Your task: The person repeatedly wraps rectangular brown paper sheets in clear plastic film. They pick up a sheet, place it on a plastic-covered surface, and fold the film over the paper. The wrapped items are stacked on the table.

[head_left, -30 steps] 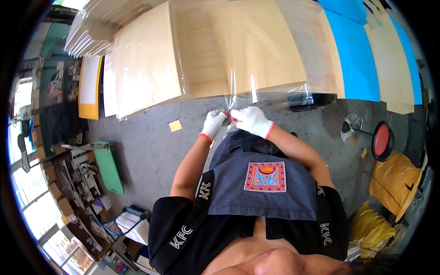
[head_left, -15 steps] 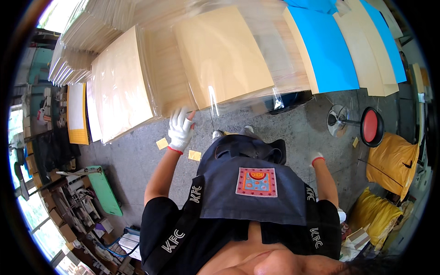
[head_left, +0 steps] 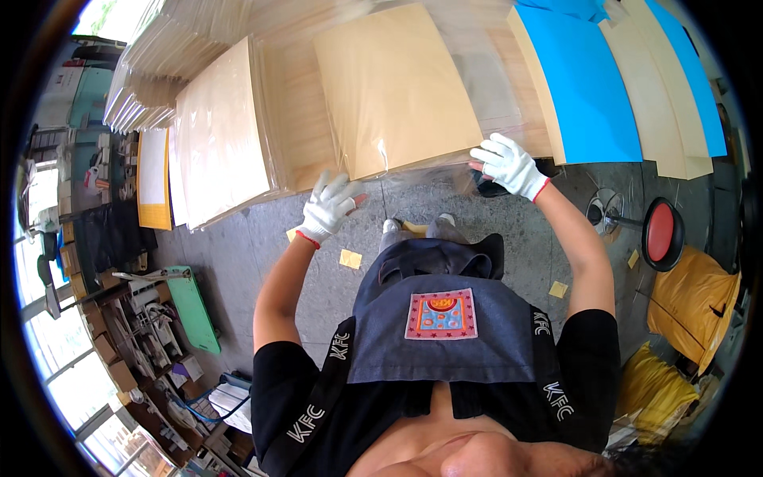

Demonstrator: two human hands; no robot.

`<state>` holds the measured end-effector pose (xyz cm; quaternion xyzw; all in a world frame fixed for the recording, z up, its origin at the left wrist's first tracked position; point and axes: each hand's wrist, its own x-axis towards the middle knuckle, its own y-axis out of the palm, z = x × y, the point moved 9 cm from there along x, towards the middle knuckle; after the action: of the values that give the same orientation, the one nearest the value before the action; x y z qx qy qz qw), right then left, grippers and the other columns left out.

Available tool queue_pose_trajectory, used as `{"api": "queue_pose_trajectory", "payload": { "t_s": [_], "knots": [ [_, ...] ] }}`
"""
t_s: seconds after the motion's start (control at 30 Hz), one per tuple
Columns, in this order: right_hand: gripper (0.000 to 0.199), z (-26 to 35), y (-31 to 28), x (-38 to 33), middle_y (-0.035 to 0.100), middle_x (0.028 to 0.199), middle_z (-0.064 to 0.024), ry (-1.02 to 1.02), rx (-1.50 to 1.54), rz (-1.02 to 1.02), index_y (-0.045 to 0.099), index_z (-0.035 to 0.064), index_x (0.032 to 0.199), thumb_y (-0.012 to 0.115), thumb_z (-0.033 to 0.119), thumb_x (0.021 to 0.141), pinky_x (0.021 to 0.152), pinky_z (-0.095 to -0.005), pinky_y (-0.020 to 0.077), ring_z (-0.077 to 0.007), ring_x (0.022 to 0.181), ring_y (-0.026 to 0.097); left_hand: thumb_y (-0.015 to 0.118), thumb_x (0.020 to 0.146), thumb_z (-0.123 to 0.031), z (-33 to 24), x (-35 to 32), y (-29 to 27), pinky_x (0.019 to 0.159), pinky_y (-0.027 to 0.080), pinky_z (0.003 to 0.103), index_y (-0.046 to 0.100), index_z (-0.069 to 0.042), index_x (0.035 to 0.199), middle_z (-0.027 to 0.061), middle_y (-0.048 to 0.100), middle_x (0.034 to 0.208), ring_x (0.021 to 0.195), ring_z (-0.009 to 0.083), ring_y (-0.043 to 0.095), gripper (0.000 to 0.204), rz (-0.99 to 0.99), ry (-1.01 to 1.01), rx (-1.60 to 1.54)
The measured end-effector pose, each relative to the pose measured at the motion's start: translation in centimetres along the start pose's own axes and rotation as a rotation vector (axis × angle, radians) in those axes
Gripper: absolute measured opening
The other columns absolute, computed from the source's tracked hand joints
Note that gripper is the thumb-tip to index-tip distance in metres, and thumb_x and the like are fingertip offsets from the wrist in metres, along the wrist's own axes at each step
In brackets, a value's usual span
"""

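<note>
A tan board or sheet (head_left: 397, 91) lies on the wooden table (head_left: 296, 111) inside a clear plastic sleeve (head_left: 383, 157) whose near edge reaches the table's front. My left hand (head_left: 326, 210), in a white glove with bare thumb tip, is beside the sleeve's near left corner, its fingers spread. By the near right corner of the board, my right hand (head_left: 511, 167), gloved the same way, has its fingers stretched out and the thumb apart from them. Neither hand visibly holds anything. Whether the fingertips touch the film cannot be told.
On the left lies a stack of sleeved pale boards (head_left: 218, 131), with piled clear-wrapped stacks (head_left: 171, 60) behind. To the right are blue sheets (head_left: 588, 87) on tan boards (head_left: 648, 87). A red-seated stool (head_left: 660, 234), a yellow sack (head_left: 691, 298) and a green panel (head_left: 193, 310) stand around the floor.
My right hand has risen from beside my body to the table edge at the right of the board. My left hand has shifted slightly right, fingers still spread.
</note>
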<state>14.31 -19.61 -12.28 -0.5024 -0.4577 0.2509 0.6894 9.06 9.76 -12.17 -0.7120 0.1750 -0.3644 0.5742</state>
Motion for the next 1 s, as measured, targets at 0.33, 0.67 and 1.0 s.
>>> {"api": "queue_pose_trajectory", "payload": {
  "t_s": [0.33,0.67,1.0],
  "knots": [
    [0.016,1.1,-1.4,-2.2,0.065,0.087,-0.0032,0.346,0.219,-0.096,0.064,0.0113,0.086,0.069,0.02,0.074,0.074,-0.0352,0.0497,-0.0237,0.082,0.063,0.051,0.087,-0.026,1.8,-5.0,0.7,0.09,0.045,0.043,0.066,-0.009,0.096,0.0105,0.065,0.098,0.097,0.0328,0.059,0.024,-0.053,-0.427,-0.277],
    [0.029,-1.0,4.7,-5.6,0.058,0.072,-0.0148,1.246,0.369,-0.34,0.05,0.0029,0.08,0.055,0.03,0.09,0.059,-0.037,0.0424,-0.028,0.065,0.058,0.049,0.094,-0.032,5.8,-10.6,10.1,0.062,0.037,0.027,0.057,-0.004,0.082,-0.002,0.052,0.07,0.067,0.0091,0.044,0.032,-0.567,-1.404,-1.03],
    [0.024,0.3,9.9,-11.1,0.053,0.073,-0.0003,1.862,0.926,-0.947,0.051,0.007,0.086,0.059,0.029,0.089,0.048,-0.023,0.0387,-0.0084,0.061,0.048,0.057,0.09,-0.021,5.4,-10.8,11.2,0.077,0.043,0.027,0.06,-0.003,0.101,0.0039,0.063,0.093,0.083,0.0123,0.053,0.022,-0.62,-1.576,-0.99]
  ]
}}
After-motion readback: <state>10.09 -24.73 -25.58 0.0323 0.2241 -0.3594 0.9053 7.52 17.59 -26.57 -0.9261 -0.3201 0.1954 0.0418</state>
